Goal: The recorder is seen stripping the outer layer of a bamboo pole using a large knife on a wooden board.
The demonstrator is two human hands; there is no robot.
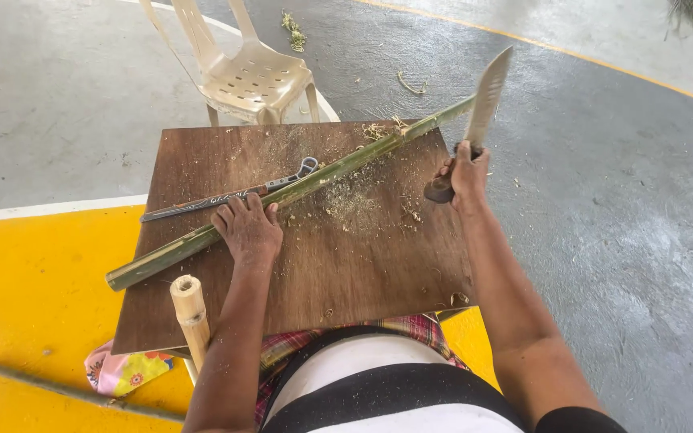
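A long green bamboo pole (338, 167) lies slantwise across a brown wooden board (346, 256) resting on my lap. My left hand (248, 228) presses down on the pole near its lower end, holding it against the board. My right hand (467, 172) is closed round the dark handle of a large knife (487, 96), blade raised and pointing up over the pole's far end. Chips and shavings are scattered on the board around the pole.
A dark sheath-like tool (226, 195) lies on the board beside the pole. A short pale bamboo piece (190, 317) stands by my left knee. A beige plastic chair (242, 68) stands behind the board. Another thin pole (74, 391) and a patterned cloth (126, 373) lie on the yellow floor.
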